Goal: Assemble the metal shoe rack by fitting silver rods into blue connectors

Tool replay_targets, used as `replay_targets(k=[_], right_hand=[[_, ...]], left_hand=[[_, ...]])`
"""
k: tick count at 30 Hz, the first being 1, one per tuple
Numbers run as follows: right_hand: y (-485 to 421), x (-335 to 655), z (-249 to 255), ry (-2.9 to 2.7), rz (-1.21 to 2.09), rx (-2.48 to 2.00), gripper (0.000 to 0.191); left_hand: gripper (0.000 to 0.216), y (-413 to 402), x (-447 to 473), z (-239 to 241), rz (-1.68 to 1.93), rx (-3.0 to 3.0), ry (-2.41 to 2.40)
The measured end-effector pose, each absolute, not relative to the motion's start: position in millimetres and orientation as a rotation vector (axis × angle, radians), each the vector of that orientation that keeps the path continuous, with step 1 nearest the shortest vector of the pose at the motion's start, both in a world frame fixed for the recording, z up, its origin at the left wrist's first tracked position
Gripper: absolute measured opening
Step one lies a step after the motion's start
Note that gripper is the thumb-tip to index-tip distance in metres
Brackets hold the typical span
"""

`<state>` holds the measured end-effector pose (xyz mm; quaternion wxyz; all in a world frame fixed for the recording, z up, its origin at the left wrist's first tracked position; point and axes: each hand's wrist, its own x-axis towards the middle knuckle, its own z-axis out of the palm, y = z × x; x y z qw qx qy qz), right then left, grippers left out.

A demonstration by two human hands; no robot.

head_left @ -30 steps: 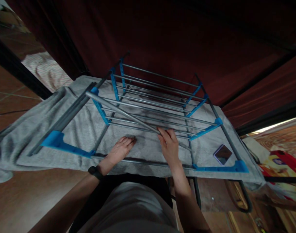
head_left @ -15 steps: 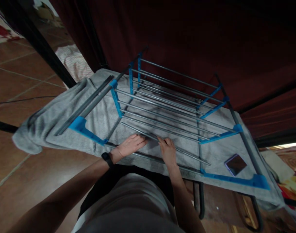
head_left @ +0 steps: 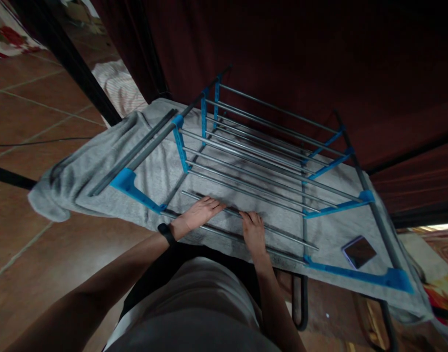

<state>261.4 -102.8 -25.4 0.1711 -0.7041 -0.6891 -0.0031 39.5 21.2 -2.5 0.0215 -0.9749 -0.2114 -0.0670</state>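
A loose metal rod [head_left: 290,236] lies slantwise above the grey blanket, between my body and the rack. My left hand [head_left: 205,211], with a dark band on its wrist, has its fingers closed over the rod left of its middle. Farther right, my right hand [head_left: 253,230] curls its fingers over the same rod; its thumb is hidden. Just beyond is a rack with blue plastic brackets [head_left: 182,151] and several thin metal bars [head_left: 253,156] across it. A lower crossbar [head_left: 224,233] of the rack frame runs under my wrists, close to my body.
The grey blanket [head_left: 95,156] covers the surface under the rack. Two loose grey tubes [head_left: 136,151] lie along the left side of the frame. A phone [head_left: 359,252] rests at the right. Behind hangs a dark red curtain [head_left: 282,54]; a black post [head_left: 70,63] slants at left.
The rod's left end has come toward me, away from the rack's bars. My left hand's fingers have shifted slightly right along it. The view has shifted a little.
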Motion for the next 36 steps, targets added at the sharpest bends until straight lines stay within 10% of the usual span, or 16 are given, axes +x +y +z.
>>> replay_targets(k=[26,36], right_hand=[[-153,326,-35,-1.249,-0.22,-2.358,0.032],[-159,346,-39,-0.714,-0.281,-2.125,0.059]], left_hand=[[0.04,48,29,-29,-0.583,-3.21,-0.93],[0.039,53,25,-27,-0.609,-3.2,-0.985]])
